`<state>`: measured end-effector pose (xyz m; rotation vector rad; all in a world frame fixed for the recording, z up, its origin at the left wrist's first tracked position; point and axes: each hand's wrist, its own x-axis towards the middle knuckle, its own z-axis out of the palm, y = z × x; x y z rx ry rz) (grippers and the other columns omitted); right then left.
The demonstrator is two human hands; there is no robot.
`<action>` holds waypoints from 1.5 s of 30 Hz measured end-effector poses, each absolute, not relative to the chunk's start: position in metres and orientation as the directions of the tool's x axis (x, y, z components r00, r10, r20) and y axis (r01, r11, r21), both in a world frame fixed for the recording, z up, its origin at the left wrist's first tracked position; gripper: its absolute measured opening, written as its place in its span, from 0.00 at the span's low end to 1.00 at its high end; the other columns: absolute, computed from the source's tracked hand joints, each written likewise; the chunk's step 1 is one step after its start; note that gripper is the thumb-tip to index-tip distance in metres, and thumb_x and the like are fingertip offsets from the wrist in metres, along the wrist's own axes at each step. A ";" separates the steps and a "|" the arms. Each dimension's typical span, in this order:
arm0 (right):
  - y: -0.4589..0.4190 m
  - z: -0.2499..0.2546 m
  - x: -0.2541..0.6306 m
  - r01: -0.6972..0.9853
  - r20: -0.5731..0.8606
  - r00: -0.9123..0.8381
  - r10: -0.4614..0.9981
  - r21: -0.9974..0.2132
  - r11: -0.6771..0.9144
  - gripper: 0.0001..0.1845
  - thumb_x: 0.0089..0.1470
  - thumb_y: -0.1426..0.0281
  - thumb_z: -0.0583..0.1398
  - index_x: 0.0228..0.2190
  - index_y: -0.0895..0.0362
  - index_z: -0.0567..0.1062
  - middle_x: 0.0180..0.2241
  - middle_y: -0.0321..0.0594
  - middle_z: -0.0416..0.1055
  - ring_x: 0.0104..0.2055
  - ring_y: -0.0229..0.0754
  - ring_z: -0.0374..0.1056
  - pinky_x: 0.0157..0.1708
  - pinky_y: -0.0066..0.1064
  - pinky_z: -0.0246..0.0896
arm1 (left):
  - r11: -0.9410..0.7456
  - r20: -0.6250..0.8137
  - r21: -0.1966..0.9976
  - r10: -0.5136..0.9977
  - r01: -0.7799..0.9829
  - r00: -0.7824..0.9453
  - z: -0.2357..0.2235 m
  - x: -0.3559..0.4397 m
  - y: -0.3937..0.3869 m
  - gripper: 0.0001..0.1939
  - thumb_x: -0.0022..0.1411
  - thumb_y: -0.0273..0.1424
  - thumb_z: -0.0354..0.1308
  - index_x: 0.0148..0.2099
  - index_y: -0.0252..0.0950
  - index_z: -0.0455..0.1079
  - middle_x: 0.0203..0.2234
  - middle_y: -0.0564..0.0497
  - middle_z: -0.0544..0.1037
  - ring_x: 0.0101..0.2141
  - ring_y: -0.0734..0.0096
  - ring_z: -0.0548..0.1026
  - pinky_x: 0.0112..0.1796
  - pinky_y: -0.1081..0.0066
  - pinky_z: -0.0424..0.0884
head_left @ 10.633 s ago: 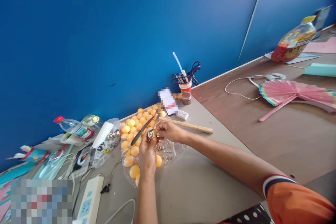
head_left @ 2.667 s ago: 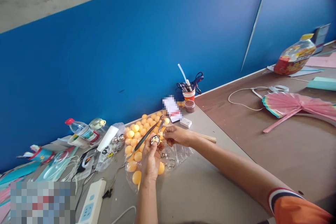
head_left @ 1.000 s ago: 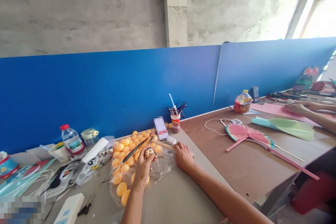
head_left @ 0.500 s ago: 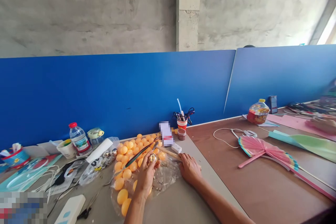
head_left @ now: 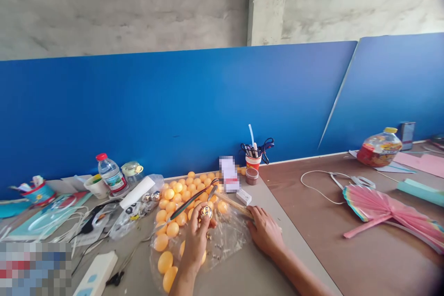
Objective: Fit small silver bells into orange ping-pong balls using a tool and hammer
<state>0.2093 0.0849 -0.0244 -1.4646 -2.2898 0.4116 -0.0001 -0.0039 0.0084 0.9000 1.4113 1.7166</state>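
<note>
1. The grey table is bounded at the back by a blue panel; orange balls are spread over its middle, with clear plastic around them.
2. Green-handled tweezers are laid slantwise across the orange balls, just beside the left hand, and a wooden stick is stretched between the balls and the right hand.
3. Behind the stick, a small white box, a lidded tub and a filled paper cup are grouped.
4. The left side is crowded by a red-capped bottle, a white roll and a power strip; on the right, a pink fan is seen.
5. The shiny ball is held in the fingertips of the left hand, above the near part of the spread, with the forearm reached in from below.
6. The right hand is placed back up, its fingers bent near the stick; whether the stick is gripped cannot be told.
</note>
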 end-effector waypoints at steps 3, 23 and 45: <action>0.087 -0.031 0.210 0.798 0.190 -0.371 0.909 -0.435 0.417 0.21 0.58 0.75 0.54 0.52 0.54 0.74 0.50 0.48 0.76 0.55 0.53 0.70 0.53 0.39 0.62 | -0.117 0.056 0.989 0.868 -0.094 -0.493 0.008 0.000 -0.005 0.30 0.54 0.55 0.66 0.50 0.40 0.72 0.31 0.47 0.80 0.33 0.56 0.80 0.39 0.59 0.75; 0.090 -0.036 0.213 0.793 0.170 -0.381 0.909 -0.446 0.415 0.20 0.59 0.74 0.55 0.52 0.54 0.74 0.50 0.47 0.76 0.54 0.50 0.71 0.52 0.37 0.63 | -0.096 0.089 0.995 0.851 0.013 -0.518 0.012 0.006 -0.008 0.24 0.52 0.51 0.68 0.45 0.41 0.75 0.24 0.51 0.77 0.28 0.60 0.77 0.35 0.62 0.74; 0.108 0.025 0.204 0.482 0.014 -0.341 0.940 -0.856 0.188 0.12 0.60 0.62 0.55 0.26 0.53 0.64 0.21 0.31 0.62 0.23 0.38 0.60 0.25 0.29 0.52 | -0.150 0.059 0.984 0.788 -0.099 -0.613 0.012 -0.004 0.001 0.28 0.45 0.48 0.71 0.45 0.40 0.73 0.31 0.49 0.80 0.27 0.59 0.79 0.32 0.63 0.75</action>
